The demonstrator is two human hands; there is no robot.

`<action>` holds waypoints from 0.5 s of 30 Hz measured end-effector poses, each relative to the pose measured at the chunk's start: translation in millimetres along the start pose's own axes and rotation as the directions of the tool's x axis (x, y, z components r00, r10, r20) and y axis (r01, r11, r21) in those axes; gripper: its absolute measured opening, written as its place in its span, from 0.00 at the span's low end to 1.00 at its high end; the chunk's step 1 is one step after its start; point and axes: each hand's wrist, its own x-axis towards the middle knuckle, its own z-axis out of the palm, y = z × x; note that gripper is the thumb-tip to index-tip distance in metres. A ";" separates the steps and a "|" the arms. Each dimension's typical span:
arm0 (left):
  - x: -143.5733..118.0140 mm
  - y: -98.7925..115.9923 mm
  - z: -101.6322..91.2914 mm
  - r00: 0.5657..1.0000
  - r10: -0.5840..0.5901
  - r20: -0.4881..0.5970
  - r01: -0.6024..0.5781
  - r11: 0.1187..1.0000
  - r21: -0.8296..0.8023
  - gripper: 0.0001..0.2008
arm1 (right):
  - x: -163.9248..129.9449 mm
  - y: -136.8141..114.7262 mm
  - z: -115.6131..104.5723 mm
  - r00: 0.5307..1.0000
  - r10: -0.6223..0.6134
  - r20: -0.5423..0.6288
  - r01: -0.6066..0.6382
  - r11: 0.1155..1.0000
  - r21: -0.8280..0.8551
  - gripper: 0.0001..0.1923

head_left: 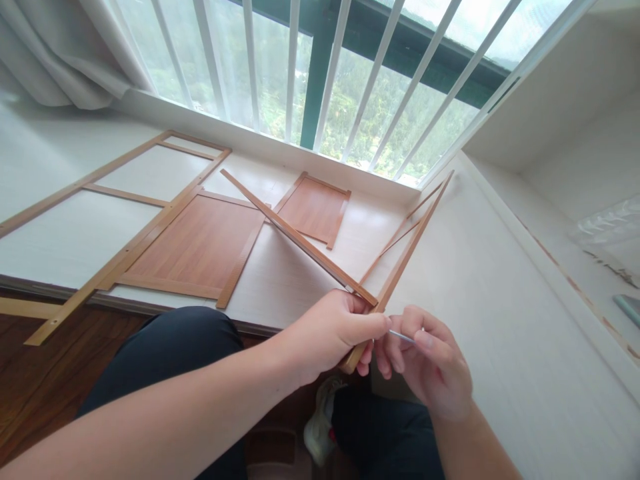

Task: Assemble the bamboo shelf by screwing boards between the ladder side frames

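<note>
My left hand (345,327) is closed around a corner where a wooden frame (415,237) meets a wooden panel seen edge-on (300,239). The frame leans up toward the right; the panel slants away to the upper left. Just to the right, my right hand (433,357) pinches a hex key (401,337), of which only a thin, straight metal length shows. Its tip points at the frame beside my left thumb. My fingers hide the end of the key and the spot it meets.
On the white ledge lie a ladder-like wooden frame (127,250), a large brown panel (193,243) and a smaller panel (315,208). A barred window (320,80) stands behind, with a grey curtain (75,53) at left. A white wall (505,287) rises at right. My knees are below.
</note>
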 end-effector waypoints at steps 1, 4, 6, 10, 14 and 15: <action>-0.3 0.1 0.0 1.000 0.003 0.002 -0.003 1.000 0.004 0.14 | 0.9 0.0 -0.2 1.000 0.025 0.000 -0.025 0.999 0.029 0.12; -1.2 0.8 0.4 1.000 -0.006 0.000 0.006 1.000 0.005 0.12 | 4.1 0.5 -1.6 0.998 0.059 -0.027 -0.057 0.996 0.073 0.10; -1.6 1.3 1.3 1.000 -0.010 -0.010 0.010 1.000 0.003 0.11 | 5.9 1.9 -2.5 0.997 0.040 -0.067 -0.037 0.998 0.046 0.09; -2.5 1.6 2.9 0.997 -0.028 -0.076 0.030 0.999 0.035 0.12 | 6.8 4.4 -3.8 0.979 -0.116 -0.166 0.093 0.986 -0.140 0.08; -3.9 1.1 2.6 0.993 -0.027 -0.118 0.041 0.993 0.112 0.14 | 3.2 -0.2 -9.2 0.972 -0.175 -0.156 0.128 0.954 -0.273 0.07; -4.1 1.0 2.4 0.994 -0.017 -0.111 0.030 0.993 0.118 0.15 | 1.8 -2.1 -11.7 0.976 -0.171 -0.134 0.125 0.946 -0.299 0.07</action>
